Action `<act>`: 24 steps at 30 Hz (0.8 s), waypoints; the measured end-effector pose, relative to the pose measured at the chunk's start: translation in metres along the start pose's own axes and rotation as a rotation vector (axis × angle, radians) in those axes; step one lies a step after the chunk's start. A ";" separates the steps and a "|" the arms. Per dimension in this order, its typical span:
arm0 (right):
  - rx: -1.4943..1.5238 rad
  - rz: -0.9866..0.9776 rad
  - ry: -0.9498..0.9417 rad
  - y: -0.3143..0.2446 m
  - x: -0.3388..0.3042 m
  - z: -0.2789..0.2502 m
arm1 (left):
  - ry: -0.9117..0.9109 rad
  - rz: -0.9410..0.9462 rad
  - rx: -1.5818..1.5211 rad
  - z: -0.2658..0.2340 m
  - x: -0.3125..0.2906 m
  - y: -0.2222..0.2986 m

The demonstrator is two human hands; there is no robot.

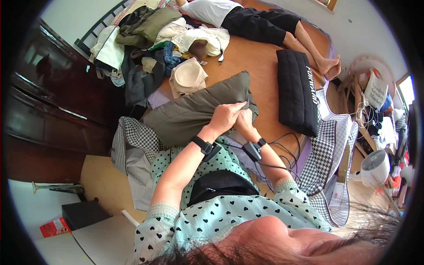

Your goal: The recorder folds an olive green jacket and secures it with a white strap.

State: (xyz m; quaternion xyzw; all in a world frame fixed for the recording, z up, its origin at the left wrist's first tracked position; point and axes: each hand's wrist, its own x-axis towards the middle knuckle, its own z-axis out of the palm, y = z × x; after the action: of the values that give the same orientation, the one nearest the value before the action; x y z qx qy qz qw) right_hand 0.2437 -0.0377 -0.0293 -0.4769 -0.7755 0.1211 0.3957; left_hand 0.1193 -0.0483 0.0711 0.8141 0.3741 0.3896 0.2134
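A dark olive-grey piece of folded cloth (194, 112), probably a garment, lies across the near edge of the bed in front of me. My left hand (225, 115) is closed at its right end, fingers pinched together on the fabric. Right beside and partly under it, my right hand (244, 121) is closed on the same end; its fingertips are hidden. Beyond the cloth sits a beige bra with moulded cups (187, 77). To the right lies a black padded bundle (297, 92) with white lettering.
A heap of mixed clothes (150, 31) covers the far left of the bed. A person (265, 24) lies along the far side, feet to the right. Black cables (285, 154) trail by my right wrist. A white fan (374, 168) stands at right; a dark glossy cabinet (57, 88) at left.
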 end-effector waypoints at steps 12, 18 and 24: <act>-0.029 0.431 -0.322 0.056 0.034 -0.056 | 0.178 -0.635 -1.280 0.030 0.033 0.056; 0.069 0.657 -0.536 0.073 0.049 -0.050 | 0.216 -0.583 -0.891 0.098 0.004 -0.027; 0.604 0.949 -0.495 0.082 0.055 -0.080 | 0.191 -0.444 -0.654 0.089 0.019 -0.050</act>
State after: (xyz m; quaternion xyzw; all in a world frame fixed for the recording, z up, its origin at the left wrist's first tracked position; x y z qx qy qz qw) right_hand 0.3423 0.0353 0.0041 -0.5945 -0.4790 0.6056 0.2243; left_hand 0.1758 -0.0073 -0.0056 0.5629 0.4151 0.5063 0.5044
